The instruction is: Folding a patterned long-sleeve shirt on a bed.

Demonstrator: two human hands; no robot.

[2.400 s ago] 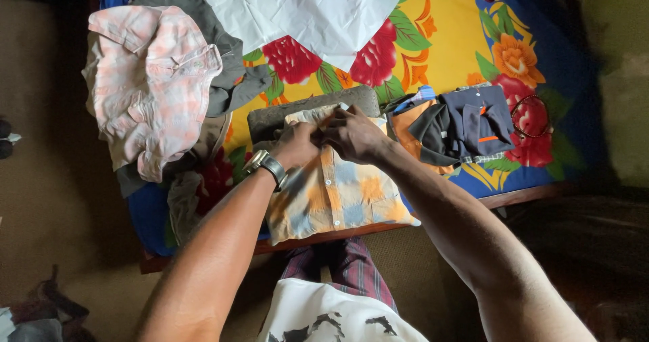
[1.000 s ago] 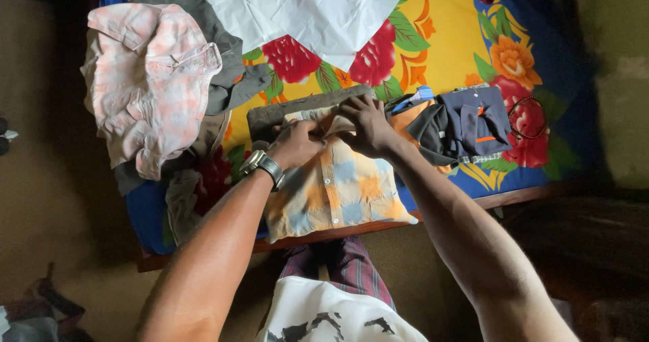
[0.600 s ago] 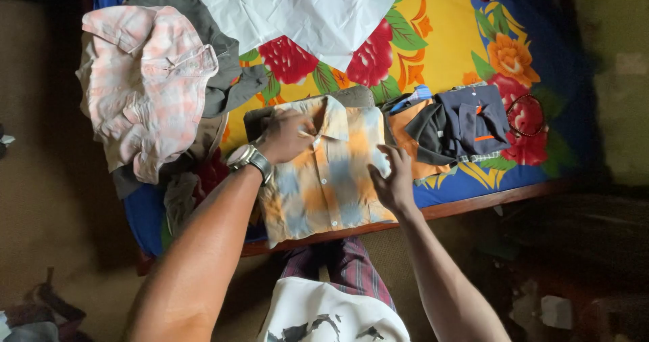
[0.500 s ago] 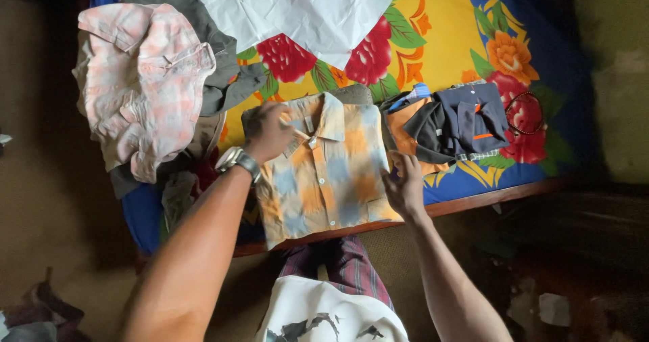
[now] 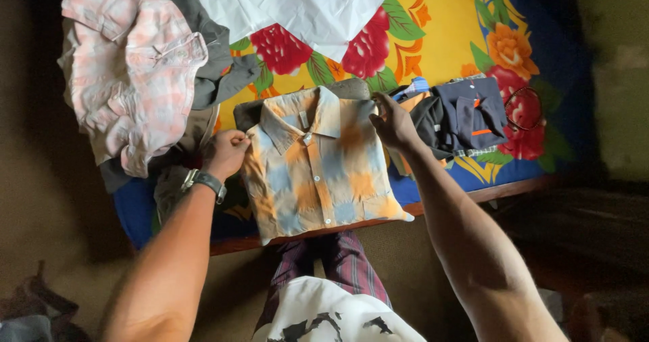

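Note:
An orange, blue and cream checked shirt [image 5: 318, 166] lies folded, collar up and buttons showing, at the near edge of the bed. My left hand [image 5: 227, 152], with a wristwatch, pinches the shirt's left shoulder edge. Over on the other side, my right hand [image 5: 392, 122] grips the shirt's upper right shoulder edge, fingers curled on the cloth. A grey folded garment [image 5: 351, 88] shows just beyond the collar, under the shirt.
A flowered yellow and blue bedsheet [image 5: 446, 37] covers the bed. A pink checked shirt [image 5: 128, 71] is heaped on grey clothes at left. White cloth [image 5: 304, 4] lies at the back. Folded dark garments [image 5: 466, 115] and a thin ring [image 5: 524, 108] sit right of the shirt.
The shirt was turned over so collar and buttons face up. My hands left the collar area and moved apart to the two shoulder edges.

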